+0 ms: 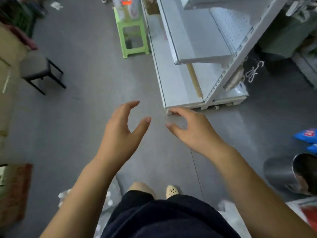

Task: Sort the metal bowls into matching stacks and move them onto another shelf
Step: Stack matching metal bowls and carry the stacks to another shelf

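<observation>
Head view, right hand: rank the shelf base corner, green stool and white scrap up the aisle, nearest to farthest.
1. Shelf base corner: right by the right hand's fingertips; contact unclear.
2. Green stool: up the aisle, beside the shelf unit's left edge.
3. White scrap: on the floor, far top left.

Grey floor [89,107] of a shop aisle carries a white metal shelf unit [197,40], with a pale wooden strip [194,79] lying lengthwise on its bottom board. A green plastic stool [132,31] stands just beside the unit's far end. Well to the left of the unit stands a grey-seated chair [36,66] on black legs. A white cord [253,71] lies near the unit's end upright, and a blue packet [307,134] lies further right.
</observation>
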A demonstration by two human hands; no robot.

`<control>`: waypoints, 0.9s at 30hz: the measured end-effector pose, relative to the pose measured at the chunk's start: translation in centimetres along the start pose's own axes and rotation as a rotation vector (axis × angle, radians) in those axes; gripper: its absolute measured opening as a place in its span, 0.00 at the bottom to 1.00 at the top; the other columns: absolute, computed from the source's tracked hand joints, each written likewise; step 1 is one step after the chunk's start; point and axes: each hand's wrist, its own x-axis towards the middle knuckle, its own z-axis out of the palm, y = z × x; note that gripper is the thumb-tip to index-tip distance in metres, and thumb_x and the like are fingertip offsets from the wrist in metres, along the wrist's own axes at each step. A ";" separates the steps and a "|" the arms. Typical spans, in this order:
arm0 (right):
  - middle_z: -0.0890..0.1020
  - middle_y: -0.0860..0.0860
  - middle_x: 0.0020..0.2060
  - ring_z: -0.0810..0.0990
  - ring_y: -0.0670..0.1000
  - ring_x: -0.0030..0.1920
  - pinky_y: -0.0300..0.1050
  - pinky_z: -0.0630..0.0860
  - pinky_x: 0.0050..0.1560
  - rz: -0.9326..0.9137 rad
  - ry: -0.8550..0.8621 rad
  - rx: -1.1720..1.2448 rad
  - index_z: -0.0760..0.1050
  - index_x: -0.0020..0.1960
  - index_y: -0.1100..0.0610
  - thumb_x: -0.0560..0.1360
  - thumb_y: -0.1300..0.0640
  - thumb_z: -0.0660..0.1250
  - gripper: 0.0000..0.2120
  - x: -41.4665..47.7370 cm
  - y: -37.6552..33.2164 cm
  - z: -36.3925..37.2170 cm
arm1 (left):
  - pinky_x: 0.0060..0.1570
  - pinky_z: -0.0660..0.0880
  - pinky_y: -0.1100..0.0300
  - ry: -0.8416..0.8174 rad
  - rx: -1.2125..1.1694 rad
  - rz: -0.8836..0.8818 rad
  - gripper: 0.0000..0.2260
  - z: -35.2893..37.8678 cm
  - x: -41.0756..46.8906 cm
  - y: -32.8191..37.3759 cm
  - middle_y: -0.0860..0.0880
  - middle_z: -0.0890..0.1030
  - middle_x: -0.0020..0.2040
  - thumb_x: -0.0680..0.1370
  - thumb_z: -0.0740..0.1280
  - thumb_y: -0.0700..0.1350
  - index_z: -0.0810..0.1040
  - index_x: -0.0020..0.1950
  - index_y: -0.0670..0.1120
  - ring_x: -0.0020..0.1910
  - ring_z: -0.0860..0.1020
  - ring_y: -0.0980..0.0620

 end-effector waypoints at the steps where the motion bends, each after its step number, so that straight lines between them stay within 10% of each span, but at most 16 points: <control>1: 0.81 0.46 0.66 0.77 0.45 0.67 0.35 0.69 0.66 -0.034 -0.020 -0.008 0.77 0.70 0.51 0.78 0.48 0.73 0.22 2.1 -1.0 0.6 | 0.63 0.61 0.66 0.021 0.010 -0.032 0.23 -1.1 0.5 -1.2 0.64 0.70 0.66 0.80 0.69 0.56 0.71 0.73 0.54 0.64 0.65 0.68; 13: 0.80 0.44 0.67 0.76 0.43 0.69 0.33 0.66 0.67 -0.105 -0.146 0.014 0.77 0.71 0.50 0.79 0.48 0.71 0.21 22.3 -14.6 10.0 | 0.71 0.65 0.54 0.023 0.230 -0.150 0.26 -16.0 14.7 -15.1 0.54 0.73 0.73 0.79 0.66 0.59 0.69 0.75 0.50 0.74 0.67 0.53; 27: 0.78 0.42 0.69 0.73 0.39 0.68 0.33 0.66 0.63 -0.022 0.078 0.061 0.74 0.73 0.46 0.80 0.47 0.71 0.23 40.8 -18.0 4.7 | 0.74 0.66 0.52 0.003 0.167 0.008 0.31 -19.4 37.5 -14.0 0.55 0.68 0.77 0.79 0.66 0.60 0.61 0.79 0.53 0.76 0.65 0.54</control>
